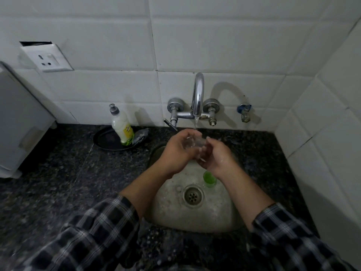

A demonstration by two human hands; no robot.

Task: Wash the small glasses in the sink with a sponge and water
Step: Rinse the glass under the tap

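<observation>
A small clear glass point(193, 142) is held over the sink point(172, 210) under the stream of water running from the chrome tap point(197, 94). My left hand point(176, 151) grips the glass from the left. My right hand point(215, 155) holds its other end, fingers curled round it and wet with suds. A small green glass point(209, 179) stands in the basin just below my right wrist, right of the drain point(193, 195). No sponge shows in either hand.
A dish-soap bottle point(122, 127) and a grey scrubber point(140, 135) sit on a dark round tray point(105, 138) left of the sink. Black granite counter point(58, 173) surrounds the basin. A white appliance point(17, 122) stands far left, a tiled wall close on the right.
</observation>
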